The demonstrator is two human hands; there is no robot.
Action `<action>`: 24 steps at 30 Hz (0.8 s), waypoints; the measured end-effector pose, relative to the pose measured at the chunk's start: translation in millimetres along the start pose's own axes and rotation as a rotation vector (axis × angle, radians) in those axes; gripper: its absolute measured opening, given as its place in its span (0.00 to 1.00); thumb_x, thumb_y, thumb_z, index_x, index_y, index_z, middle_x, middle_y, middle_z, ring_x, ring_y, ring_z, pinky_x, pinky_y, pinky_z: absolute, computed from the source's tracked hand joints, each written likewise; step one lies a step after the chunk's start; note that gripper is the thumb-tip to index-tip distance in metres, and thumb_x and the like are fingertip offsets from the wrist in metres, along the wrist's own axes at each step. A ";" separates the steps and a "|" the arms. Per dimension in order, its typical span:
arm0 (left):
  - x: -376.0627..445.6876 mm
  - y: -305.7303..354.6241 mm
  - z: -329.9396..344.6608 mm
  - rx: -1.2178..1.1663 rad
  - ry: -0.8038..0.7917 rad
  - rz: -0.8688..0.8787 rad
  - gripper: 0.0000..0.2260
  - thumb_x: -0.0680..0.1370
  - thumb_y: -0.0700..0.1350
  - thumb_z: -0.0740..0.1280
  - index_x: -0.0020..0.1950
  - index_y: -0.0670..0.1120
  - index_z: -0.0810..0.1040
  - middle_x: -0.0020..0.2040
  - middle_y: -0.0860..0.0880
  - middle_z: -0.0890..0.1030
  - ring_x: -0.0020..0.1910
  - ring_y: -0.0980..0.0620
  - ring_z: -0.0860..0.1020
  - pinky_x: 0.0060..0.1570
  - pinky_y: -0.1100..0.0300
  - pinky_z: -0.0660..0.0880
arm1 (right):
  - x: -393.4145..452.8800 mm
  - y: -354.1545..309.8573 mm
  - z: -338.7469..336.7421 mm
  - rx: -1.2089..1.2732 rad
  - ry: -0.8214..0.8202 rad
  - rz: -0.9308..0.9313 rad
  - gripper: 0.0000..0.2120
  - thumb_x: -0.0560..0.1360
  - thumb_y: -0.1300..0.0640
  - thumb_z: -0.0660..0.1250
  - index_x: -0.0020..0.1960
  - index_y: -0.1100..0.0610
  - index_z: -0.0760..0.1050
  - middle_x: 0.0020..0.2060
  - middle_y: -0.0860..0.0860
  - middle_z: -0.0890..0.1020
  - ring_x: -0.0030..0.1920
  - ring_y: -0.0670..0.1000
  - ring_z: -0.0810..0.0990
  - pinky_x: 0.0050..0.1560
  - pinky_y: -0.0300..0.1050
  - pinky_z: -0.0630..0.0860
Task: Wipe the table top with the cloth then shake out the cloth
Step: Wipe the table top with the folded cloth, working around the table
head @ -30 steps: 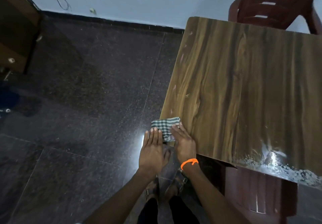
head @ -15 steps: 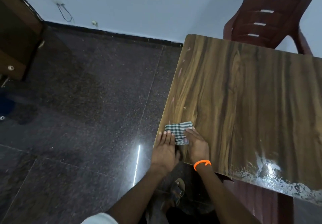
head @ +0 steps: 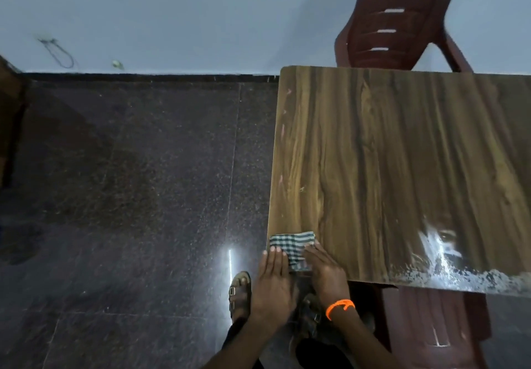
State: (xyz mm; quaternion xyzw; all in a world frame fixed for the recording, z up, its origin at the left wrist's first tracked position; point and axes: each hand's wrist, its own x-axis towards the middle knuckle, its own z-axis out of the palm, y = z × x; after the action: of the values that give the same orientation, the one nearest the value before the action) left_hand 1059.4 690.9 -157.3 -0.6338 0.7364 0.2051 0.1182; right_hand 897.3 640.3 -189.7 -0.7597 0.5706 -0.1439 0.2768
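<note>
A small folded green-and-white checked cloth (head: 291, 243) lies on the near left corner of the wooden table top (head: 402, 167). My right hand (head: 326, 271), with an orange band on its wrist, presses flat on the cloth's right side. My left hand (head: 273, 285) is held flat just off the table's left edge, palm down, and its fingertips touch the cloth's near left edge. White powdery smears (head: 448, 265) streak the table's near edge at the right.
A dark red plastic chair (head: 393, 18) stands behind the table's far side, and another red chair (head: 431, 319) sits under its near edge. My sandaled feet (head: 240, 294) stand on the dark polished floor. Wooden furniture (head: 8, 127) is at the far left.
The cloth, which hung over the table's left edge, has slid a little onto the corner. Both hands stay with it, and my head has turned, so the table now looks squarer.
</note>
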 end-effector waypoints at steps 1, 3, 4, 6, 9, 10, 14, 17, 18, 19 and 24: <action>5.2 1.7 -0.4 -0.010 0.016 0.024 0.32 0.77 0.56 0.58 0.71 0.32 0.72 0.71 0.33 0.73 0.74 0.36 0.69 0.74 0.43 0.53 | 1.4 2.5 -5.2 0.001 0.037 0.048 0.29 0.63 0.73 0.71 0.60 0.53 0.78 0.61 0.48 0.79 0.67 0.48 0.72 0.62 0.44 0.73; 20.7 -0.1 -2.5 -0.009 0.033 0.080 0.33 0.79 0.55 0.56 0.75 0.33 0.66 0.76 0.33 0.67 0.78 0.36 0.62 0.75 0.42 0.52 | 11.7 2.7 -13.5 0.025 0.096 0.117 0.27 0.65 0.73 0.71 0.61 0.55 0.78 0.61 0.50 0.79 0.67 0.50 0.72 0.63 0.46 0.72; 30.8 -3.5 -3.2 -0.003 0.033 0.104 0.33 0.79 0.55 0.55 0.76 0.33 0.65 0.77 0.34 0.65 0.78 0.36 0.61 0.76 0.42 0.51 | 20.8 2.1 -15.7 0.035 0.124 0.136 0.26 0.67 0.73 0.70 0.61 0.56 0.78 0.61 0.51 0.79 0.67 0.51 0.72 0.64 0.47 0.72; 50.0 -10.8 -11.0 0.023 0.034 0.127 0.34 0.79 0.55 0.53 0.77 0.33 0.64 0.77 0.34 0.64 0.79 0.36 0.60 0.79 0.41 0.51 | 42.3 -1.2 -16.0 0.044 0.158 0.173 0.23 0.69 0.73 0.67 0.61 0.56 0.78 0.62 0.51 0.79 0.67 0.52 0.72 0.64 0.47 0.70; 79.3 -36.5 -25.0 0.093 0.071 0.162 0.34 0.80 0.55 0.50 0.78 0.32 0.60 0.78 0.34 0.61 0.80 0.37 0.56 0.79 0.42 0.43 | 77.9 -12.8 -4.5 0.010 0.177 0.199 0.20 0.71 0.68 0.63 0.61 0.56 0.78 0.62 0.51 0.78 0.67 0.53 0.72 0.63 0.48 0.72; 86.5 -47.2 -29.4 0.109 0.079 0.167 0.34 0.80 0.55 0.49 0.78 0.32 0.59 0.78 0.34 0.61 0.80 0.37 0.56 0.79 0.42 0.42 | 86.9 -17.8 0.4 -0.006 0.168 0.200 0.21 0.71 0.67 0.62 0.61 0.56 0.78 0.63 0.50 0.78 0.68 0.53 0.71 0.63 0.48 0.72; 91.8 -86.6 -42.2 0.145 0.056 0.237 0.35 0.79 0.56 0.43 0.78 0.33 0.60 0.79 0.35 0.61 0.80 0.38 0.56 0.80 0.42 0.44 | 102.1 -34.7 21.2 -0.043 0.118 0.198 0.22 0.70 0.69 0.67 0.62 0.56 0.78 0.63 0.50 0.78 0.69 0.55 0.69 0.59 0.47 0.75; 77.3 -104.4 -36.2 0.155 0.074 0.304 0.32 0.81 0.56 0.52 0.76 0.33 0.67 0.76 0.35 0.67 0.79 0.37 0.59 0.78 0.41 0.50 | 84.5 -44.1 29.0 -0.046 0.108 0.173 0.21 0.71 0.61 0.61 0.63 0.54 0.77 0.64 0.48 0.77 0.69 0.53 0.68 0.56 0.43 0.75; 71.0 -104.9 -33.1 0.151 0.065 0.327 0.32 0.81 0.56 0.54 0.75 0.33 0.68 0.76 0.35 0.68 0.79 0.36 0.60 0.77 0.41 0.51 | 74.8 -44.5 29.6 -0.048 0.102 0.158 0.21 0.72 0.57 0.58 0.63 0.53 0.77 0.64 0.48 0.77 0.70 0.52 0.68 0.55 0.43 0.76; 64.8 -102.7 -30.3 0.144 0.049 0.346 0.32 0.80 0.56 0.56 0.74 0.33 0.68 0.75 0.34 0.68 0.78 0.36 0.61 0.77 0.41 0.51 | 64.8 -42.6 29.8 -0.052 0.100 0.146 0.22 0.72 0.53 0.57 0.64 0.52 0.77 0.65 0.47 0.76 0.70 0.51 0.67 0.56 0.42 0.75; 59.3 -75.3 -31.3 0.137 -0.040 0.354 0.35 0.78 0.57 0.55 0.75 0.31 0.66 0.76 0.33 0.67 0.78 0.36 0.62 0.77 0.41 0.57 | 48.9 -22.6 19.6 -0.044 0.158 0.240 0.20 0.73 0.56 0.58 0.63 0.49 0.77 0.65 0.44 0.75 0.71 0.44 0.65 0.62 0.42 0.73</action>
State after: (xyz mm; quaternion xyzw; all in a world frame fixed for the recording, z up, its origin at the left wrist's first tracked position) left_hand 1126.1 615.8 -166.7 -0.4806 0.8461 0.1847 0.1378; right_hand 940.6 603.4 -197.1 -0.6783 0.6802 -0.1567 0.2295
